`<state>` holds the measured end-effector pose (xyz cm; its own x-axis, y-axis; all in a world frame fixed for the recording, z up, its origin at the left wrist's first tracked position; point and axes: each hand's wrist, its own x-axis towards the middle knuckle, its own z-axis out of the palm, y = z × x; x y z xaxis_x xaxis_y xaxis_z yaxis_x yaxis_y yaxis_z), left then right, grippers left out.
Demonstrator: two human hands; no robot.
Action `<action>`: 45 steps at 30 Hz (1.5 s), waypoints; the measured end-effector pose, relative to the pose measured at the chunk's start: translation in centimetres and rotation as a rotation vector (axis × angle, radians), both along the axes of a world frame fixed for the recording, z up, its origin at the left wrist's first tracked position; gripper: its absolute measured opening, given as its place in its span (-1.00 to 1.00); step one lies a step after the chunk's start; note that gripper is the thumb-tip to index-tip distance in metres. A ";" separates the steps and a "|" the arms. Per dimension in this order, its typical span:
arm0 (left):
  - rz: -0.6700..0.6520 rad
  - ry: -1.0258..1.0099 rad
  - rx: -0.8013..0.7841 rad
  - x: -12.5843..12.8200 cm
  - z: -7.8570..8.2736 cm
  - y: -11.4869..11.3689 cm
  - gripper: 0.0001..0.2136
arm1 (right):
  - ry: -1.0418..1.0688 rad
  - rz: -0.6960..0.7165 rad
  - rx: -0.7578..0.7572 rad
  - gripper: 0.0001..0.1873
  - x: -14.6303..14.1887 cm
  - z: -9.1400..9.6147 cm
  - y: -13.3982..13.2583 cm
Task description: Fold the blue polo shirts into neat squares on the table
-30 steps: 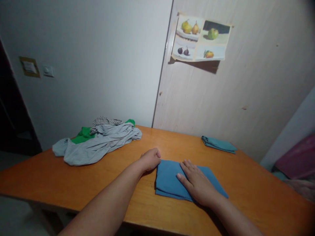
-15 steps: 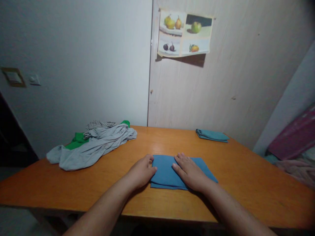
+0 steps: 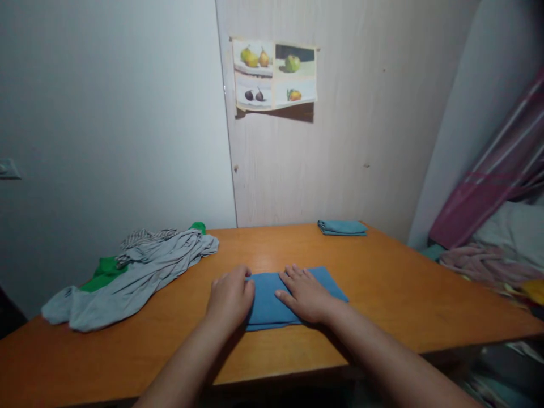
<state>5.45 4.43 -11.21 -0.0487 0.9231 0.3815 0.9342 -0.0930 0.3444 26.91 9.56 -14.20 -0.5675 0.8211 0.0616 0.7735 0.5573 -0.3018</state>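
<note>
Okay, blue folded cloth (image 3: 267, 303): flat on the orange-brown wooden table (image 3: 391, 289), near its front edge, directly ahead of the person; at least two layers show along the near side.
Cloth long axis: left-right, across the person, roughly parallel to the table's front edge.
Left hand (image 3: 229, 297): at the cloth's left end, fingers curled, thumb by that edge; fingertips partly hidden, can't tell if they pinch the fabric.
Right hand (image 3: 304, 292): palm down on top, fingers extended and slightly spread, clamped on nothing; right end of the cloth sticks out past it.
Key relation: cloth runs rightward from the left hand and under the right; left hand nearer the left edge, right hand nearer the right end.
Gap between hands: apart, strip of uncovered blue fabric between the thumbs.
Teal folded cloth (image 3: 342, 228): far right of table, well apart, right hand nearer.
Crumpled gray garment (image 3: 140, 294): left side, loose, left hand nearer; green fabric (image 3: 106, 275) and striped fabric (image 3: 148, 237) bunched with it.
Fruit poster (image 3: 276, 73): on the panel behind the table.
Pink curtain (image 3: 476, 195): right side, beyond the table.
</note>
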 end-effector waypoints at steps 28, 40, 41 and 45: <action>-0.235 0.295 -0.251 4.9 -4.3 4.1 -0.23 | 0.135 -0.239 -0.007 -0.44 10.6 -0.1 0.8; -0.246 0.292 -0.210 4.4 -4.7 4.6 -0.27 | 0.602 -0.351 0.015 -0.61 13.6 -1.7 0.1; -0.247 0.292 -0.209 4.4 -4.7 4.6 -0.27 | 0.611 -0.309 -0.013 -0.63 13.3 -1.7 -0.4; -0.247 0.304 -0.219 4.4 -4.6 4.5 -0.26 | 0.595 -0.170 -0.130 -0.69 12.8 -1.3 -1.7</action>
<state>9.89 8.93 -15.82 0.2671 0.9536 0.1386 0.9550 -0.2812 0.0944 39.74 7.86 -15.53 -0.3274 0.9189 0.2199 0.5269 0.3707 -0.7648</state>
